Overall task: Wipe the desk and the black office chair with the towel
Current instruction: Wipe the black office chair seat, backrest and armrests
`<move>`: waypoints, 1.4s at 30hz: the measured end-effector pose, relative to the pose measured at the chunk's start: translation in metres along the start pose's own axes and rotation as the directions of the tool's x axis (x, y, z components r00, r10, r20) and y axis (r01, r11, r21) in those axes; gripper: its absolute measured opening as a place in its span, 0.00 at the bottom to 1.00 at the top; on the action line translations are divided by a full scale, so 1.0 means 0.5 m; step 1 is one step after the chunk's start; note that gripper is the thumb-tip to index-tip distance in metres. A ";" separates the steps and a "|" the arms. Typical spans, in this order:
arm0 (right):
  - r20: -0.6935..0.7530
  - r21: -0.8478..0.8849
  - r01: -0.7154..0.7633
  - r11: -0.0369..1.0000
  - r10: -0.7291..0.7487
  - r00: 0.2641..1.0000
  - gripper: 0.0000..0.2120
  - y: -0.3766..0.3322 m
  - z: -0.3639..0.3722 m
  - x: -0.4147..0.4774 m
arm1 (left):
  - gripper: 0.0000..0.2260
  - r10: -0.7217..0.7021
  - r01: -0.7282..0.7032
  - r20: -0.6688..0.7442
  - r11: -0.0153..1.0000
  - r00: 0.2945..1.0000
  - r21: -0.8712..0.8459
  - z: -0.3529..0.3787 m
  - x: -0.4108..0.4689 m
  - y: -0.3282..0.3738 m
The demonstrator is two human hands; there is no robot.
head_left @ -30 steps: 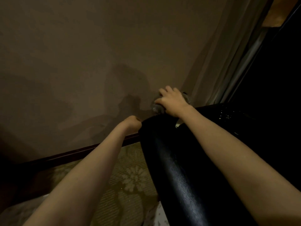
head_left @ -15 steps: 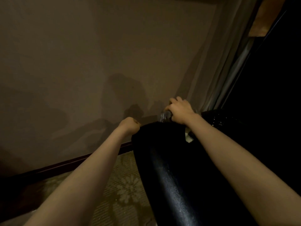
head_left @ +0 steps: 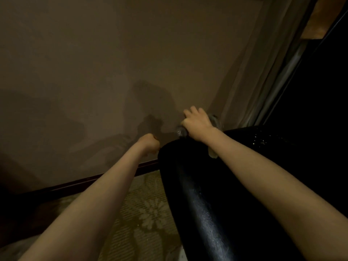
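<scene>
**A:** Where's the cloth right now?

**B:** The crumpled grey towel (head_left: 214,119) sits on the far top corner of the glossy black leather office chair (head_left: 199,196), bunched under my right grip (head_left: 197,125). My fingers are curled over it and pinch it against the chair top. Grey tufts poke out on both sides of my knuckles.

**A:** And the other one?

**B:** My left grip (head_left: 149,144) is balled into a fist at the chair's top left edge, touching it. My fingers are tucked out of sight, so I cannot tell whether they hook the chair or just rest there.

**A:** What's around you?

**B:** A plain brown wall (head_left: 113,63) stands just behind the chair, with the shadows of my arms on it. A dark wooden baseboard (head_left: 75,185) runs along its foot. An olive carpet with pale flower patterns (head_left: 150,213) lies under my left forearm. A pale sheer curtain (head_left: 254,72) hangs to the right, near the towel.
</scene>
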State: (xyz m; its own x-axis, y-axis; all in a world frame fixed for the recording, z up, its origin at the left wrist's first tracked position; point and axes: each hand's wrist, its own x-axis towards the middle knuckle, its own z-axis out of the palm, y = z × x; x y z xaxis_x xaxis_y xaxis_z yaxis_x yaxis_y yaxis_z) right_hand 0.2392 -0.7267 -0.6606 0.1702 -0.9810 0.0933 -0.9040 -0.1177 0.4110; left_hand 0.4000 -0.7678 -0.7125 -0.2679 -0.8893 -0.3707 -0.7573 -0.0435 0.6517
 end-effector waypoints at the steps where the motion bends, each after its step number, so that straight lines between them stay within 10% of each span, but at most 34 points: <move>1: -0.018 -0.059 -0.061 0.996 0.060 0.998 0.15 0.001 -0.004 0.005 | 0.04 -0.007 0.007 0.008 1.000 1.000 -0.001 0.000 -0.006 0.000; 12: -0.094 0.141 -0.090 0.986 0.104 0.990 0.19 0.000 0.009 -0.008 | 0.16 -0.019 0.019 -0.018 1.000 1.000 0.023 -0.006 -0.009 0.002; 17: -0.152 0.146 0.511 0.847 -0.491 0.858 0.15 -0.029 0.006 -0.058 | 0.08 -0.017 0.017 -0.115 1.000 0.993 0.006 -0.030 -0.002 -0.027; 24: -0.137 -0.188 0.097 0.977 -0.124 0.983 0.15 -0.034 -0.027 0.045 | 0.17 0.002 -0.001 -0.154 1.000 0.988 0.007 -0.028 -0.008 -0.027; 30: -0.096 -0.023 0.396 0.918 -0.396 0.913 0.20 -0.036 -0.015 -0.010 | 0.19 0.001 0.003 -0.203 1.000 0.979 0.019 -0.032 -0.010 -0.014; 34: -0.158 -0.057 0.076 0.996 -0.084 0.984 0.16 0.013 -0.008 -0.014 | 0.17 0.129 -0.124 -0.223 0.992 0.966 0.035 0.002 -0.027 0.054; 42: -0.248 0.383 -0.284 0.879 0.393 0.885 0.15 0.250 -0.020 -0.202 | 0.09 0.388 -0.388 0.005 0.921 0.922 0.032 0.121 -0.066 0.237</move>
State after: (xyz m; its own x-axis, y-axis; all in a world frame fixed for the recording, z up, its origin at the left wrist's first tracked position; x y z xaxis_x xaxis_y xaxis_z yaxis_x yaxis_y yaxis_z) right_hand 0.1133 -0.6409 -0.6094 -0.1079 -0.8767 0.4688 -0.9932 0.1155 -0.0126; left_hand 0.2830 -0.7160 -0.6631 -0.5437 -0.8341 -0.0925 -0.6128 0.3193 0.7228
